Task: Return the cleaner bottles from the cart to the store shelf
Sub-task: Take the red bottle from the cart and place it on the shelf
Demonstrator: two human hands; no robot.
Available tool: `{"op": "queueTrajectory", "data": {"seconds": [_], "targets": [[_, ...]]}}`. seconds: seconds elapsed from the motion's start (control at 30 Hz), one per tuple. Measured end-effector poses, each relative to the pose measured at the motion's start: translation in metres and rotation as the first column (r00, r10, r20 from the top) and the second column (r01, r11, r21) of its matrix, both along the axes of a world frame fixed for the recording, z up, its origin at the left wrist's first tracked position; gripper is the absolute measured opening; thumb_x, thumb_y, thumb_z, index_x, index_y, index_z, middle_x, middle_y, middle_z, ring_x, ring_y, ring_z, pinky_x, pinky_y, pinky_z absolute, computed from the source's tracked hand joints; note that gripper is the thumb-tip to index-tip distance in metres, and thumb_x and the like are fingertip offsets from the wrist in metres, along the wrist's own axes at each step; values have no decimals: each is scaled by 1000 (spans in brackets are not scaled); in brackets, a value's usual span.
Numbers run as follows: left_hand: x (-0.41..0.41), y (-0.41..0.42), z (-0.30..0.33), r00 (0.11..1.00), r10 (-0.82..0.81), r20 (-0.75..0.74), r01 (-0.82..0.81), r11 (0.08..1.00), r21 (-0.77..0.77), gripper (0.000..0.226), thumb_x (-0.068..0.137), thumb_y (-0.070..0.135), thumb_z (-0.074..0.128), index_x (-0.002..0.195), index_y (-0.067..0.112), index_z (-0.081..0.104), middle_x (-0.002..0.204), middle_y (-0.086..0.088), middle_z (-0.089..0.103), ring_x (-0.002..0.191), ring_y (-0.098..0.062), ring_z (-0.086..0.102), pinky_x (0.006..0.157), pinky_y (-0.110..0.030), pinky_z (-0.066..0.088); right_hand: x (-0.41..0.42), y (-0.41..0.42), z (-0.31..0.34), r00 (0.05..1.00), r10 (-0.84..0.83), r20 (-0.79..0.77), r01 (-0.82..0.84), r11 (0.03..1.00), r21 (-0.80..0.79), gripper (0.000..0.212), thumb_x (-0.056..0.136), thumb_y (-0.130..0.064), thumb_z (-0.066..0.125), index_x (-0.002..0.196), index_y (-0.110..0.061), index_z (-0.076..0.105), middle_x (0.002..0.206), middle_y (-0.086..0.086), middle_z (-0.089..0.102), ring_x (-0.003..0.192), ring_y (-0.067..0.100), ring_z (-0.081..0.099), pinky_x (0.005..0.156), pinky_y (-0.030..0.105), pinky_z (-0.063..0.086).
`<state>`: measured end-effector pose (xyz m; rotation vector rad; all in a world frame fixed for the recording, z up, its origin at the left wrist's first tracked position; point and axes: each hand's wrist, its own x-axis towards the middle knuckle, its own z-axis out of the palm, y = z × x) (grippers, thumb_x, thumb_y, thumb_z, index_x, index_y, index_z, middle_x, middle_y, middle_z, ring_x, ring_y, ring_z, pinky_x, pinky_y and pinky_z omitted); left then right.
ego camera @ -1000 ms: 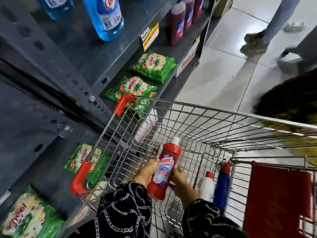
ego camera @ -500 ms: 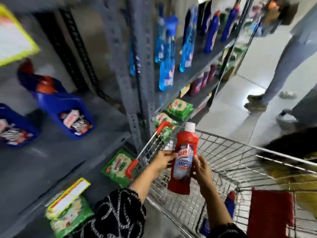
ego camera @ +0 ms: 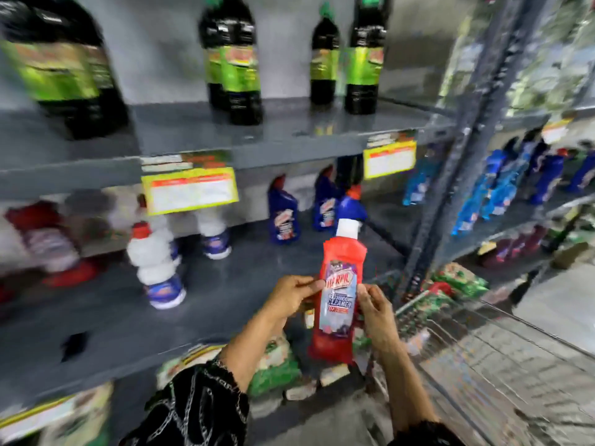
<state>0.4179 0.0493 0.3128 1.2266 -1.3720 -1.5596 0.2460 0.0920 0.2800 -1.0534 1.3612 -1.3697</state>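
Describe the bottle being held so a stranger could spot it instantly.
Look at the grey middle shelf, then in front of it. Both hands, left hand and right hand, hold the red bottle upright. Unlike the blue and white bottles behind, it is red-bodied with a white cap.

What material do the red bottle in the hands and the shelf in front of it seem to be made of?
Red bottle: probably opaque plastic with a slight sheen, judging by its moulded shape, white screw cap and glued paper or film label. Shelf: likely painted grey metal, semi-gloss; the upper board shows faint reflections, and the upright looks perforated, though blur leaves this open.
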Motion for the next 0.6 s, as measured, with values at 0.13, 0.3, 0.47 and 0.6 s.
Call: {"op": "queueTrajectory", "data": {"seconds": [0.13, 0.3, 0.47, 0.6], "targets": [[107, 45, 6, 987, 161, 7, -161, 987, -9, 17, 89, 12, 57, 102, 5, 67, 52, 19, 70, 52, 9, 62, 47, -8, 48, 101, 12, 3, 983, 169, -68, -170, 985, -21, 21, 95, -20, 49, 77, -14, 56, 72, 0, 64, 65, 5, 57, 58, 21, 49], [223, 94, 0, 949, 315, -4, -314, 948, 46, 10, 89, 12, 58, 86, 14, 67, 57, 17, 72, 57, 7, 66, 48, -10, 51, 213, 25, 3, 915, 380, -132, -385, 923, -14, 19, 94, -16, 50, 78, -6, 52, 65, -3, 61, 58, -1, 57, 54, 17, 48], [316, 127, 10, 888, 458, 46, -459, 888, 27, 10, 86, 20, 62, 92, 20, 70, 81, 8, 73, 80, -6, 67, 69, -19, 56, 307, 29, 12, 816, 556, -159, -561, 828, 19, 16, 94, -21, 51, 90, -6, 53, 79, 1, 63, 68, 4, 62, 56, 23, 53], [373, 124, 19, 833, 550, 58, -548, 835, -49, 16, 89, 15, 57, 104, 15, 65, 97, -7, 64, 93, -16, 58, 75, -23, 52, 373, 11, 27, 731, 621, -284, -643, 766, 21, 14, 93, -30, 51, 81, -23, 48, 86, 13, 60, 80, 21, 57, 71, 50, 55]]}}
